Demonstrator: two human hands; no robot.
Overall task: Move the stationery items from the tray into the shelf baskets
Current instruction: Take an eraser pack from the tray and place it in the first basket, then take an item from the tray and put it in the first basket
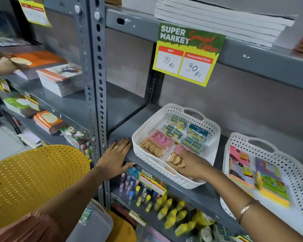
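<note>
A white perforated basket (147, 130) stands on the grey shelf (119, 131). It holds pink and brown eraser packs (153, 145) and several blue-and-yellow packs (189, 135). My right hand (193, 165) reaches over the basket's front rim, fingers resting on a brown pack (176, 159) near the front. My left hand (116, 158) lies flat, fingers spread, on the shelf edge just left of the basket, holding nothing. A second white basket (287, 159) to the right holds sticky-note pads (241, 165). The grey tray (98, 222) sits low, below my left arm.
A yellow perforated chair back (35, 179) is at lower left. A price card (187, 55) hangs from the shelf above. Yellow and pink packs (164, 205) fill the shelf below. Notebooks (59, 79) are stacked on the left shelves, where another person's hand (3, 64) touches an orange book.
</note>
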